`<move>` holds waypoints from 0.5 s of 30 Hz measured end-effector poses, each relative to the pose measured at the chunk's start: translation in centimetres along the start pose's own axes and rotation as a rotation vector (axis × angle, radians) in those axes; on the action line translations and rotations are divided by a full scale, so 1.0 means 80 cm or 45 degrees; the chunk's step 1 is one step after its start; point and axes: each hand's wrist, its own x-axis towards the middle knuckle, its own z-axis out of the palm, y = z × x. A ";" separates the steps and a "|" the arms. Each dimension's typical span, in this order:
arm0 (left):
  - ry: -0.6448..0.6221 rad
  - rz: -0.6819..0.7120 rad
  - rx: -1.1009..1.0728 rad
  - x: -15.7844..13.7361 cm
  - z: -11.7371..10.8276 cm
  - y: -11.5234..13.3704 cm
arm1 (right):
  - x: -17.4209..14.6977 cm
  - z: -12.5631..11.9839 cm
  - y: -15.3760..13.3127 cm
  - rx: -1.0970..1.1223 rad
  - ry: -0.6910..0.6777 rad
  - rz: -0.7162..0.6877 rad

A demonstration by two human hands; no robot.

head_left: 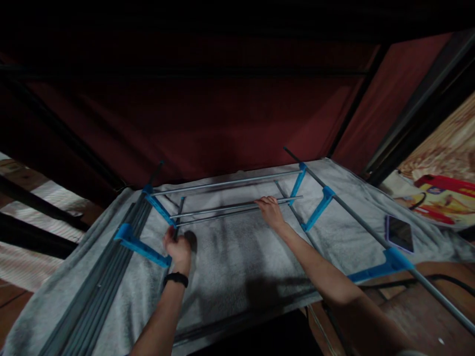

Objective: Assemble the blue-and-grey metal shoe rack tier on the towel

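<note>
A partly built rack of grey metal tubes and blue plastic brackets lies on a grey cloth. My right hand [270, 211] pinches a thin metal tube [222, 209] near its right end, which passes over a blue bracket [296, 184]. My left hand [178, 249], with a black band on the wrist, closes round a side pole [179, 217] just below the end of another blue bracket [160, 209]; its fingers are partly hidden. Beyond both hands, a fixed crossbar [230, 183] joins the two sides. Nearer on the left, a blue bracket [144, 247] sticks out beside my left wrist.
Several loose tubes [107, 282] lie bundled on the left of the grey cloth [237, 267]. A long pole [359, 222] with blue brackets runs down the right side. A phone [400, 233] rests to its right, near a red and yellow package [441, 200]. Dark red panels rise behind.
</note>
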 end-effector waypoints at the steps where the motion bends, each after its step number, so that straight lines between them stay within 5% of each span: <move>1: 0.004 0.070 -0.028 -0.007 0.001 0.014 | 0.002 0.000 0.000 0.001 -0.006 0.004; 5: -0.208 0.533 -0.186 -0.040 0.012 0.099 | 0.004 0.003 0.001 0.004 -0.021 0.017; 10: -0.630 0.783 -0.163 -0.078 0.049 0.209 | 0.000 0.009 0.001 0.028 -0.009 0.024; 15: -0.923 1.124 -0.184 -0.117 0.111 0.267 | 0.001 0.022 0.000 0.104 0.049 0.109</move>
